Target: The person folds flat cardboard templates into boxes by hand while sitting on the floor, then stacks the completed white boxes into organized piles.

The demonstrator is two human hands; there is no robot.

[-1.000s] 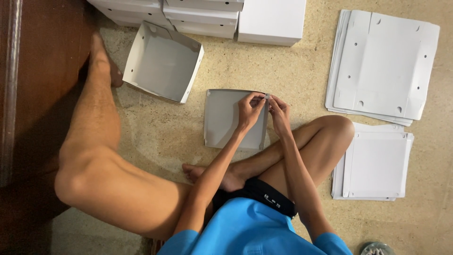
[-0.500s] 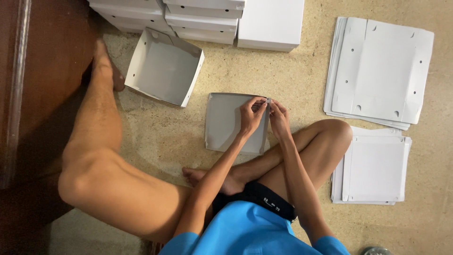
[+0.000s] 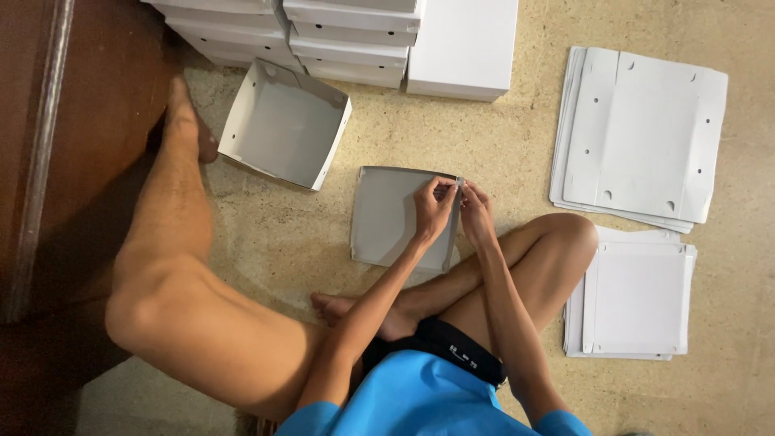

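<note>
A shallow white cardboard box tray (image 3: 391,218) lies on the speckled floor in front of my crossed legs. My left hand (image 3: 434,208) pinches the tray's far right corner from the inside. My right hand (image 3: 476,214) pinches the same corner from the outside, fingertips meeting at a small tab. The tray's right wall is partly hidden behind both hands.
A deeper folded open box (image 3: 284,123) sits to the upper left near my foot. Closed white boxes (image 3: 355,36) are stacked along the top. Two piles of flat cardboard blanks (image 3: 638,133) (image 3: 634,303) lie to the right. Dark wooden furniture (image 3: 48,145) borders the left.
The view has shifted slightly, so everything sits a little lower in the frame. Both hands stay pinched on the tray's far right corner, with only small finger movement.
</note>
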